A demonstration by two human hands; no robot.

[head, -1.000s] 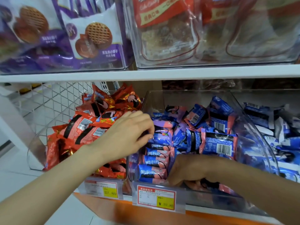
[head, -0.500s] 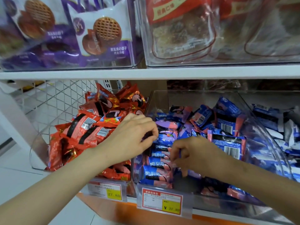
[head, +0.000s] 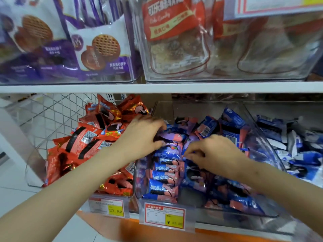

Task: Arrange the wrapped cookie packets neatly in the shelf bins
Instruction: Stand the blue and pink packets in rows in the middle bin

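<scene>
Both hands are in the clear middle bin. The left hand has its fingers curled round the far end of the stood-up row of blue packets along that bin's left wall. The right hand is just beside it, fingers bent down into the loose ones; can't tell if it's pinching any. Orange packets are heaped in the left bin.

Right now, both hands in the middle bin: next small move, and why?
Probably the right hand stands one loose blue-pink packet against the standing row that the left hand grips at its far end; packets right of it lie jumbled.
</scene>
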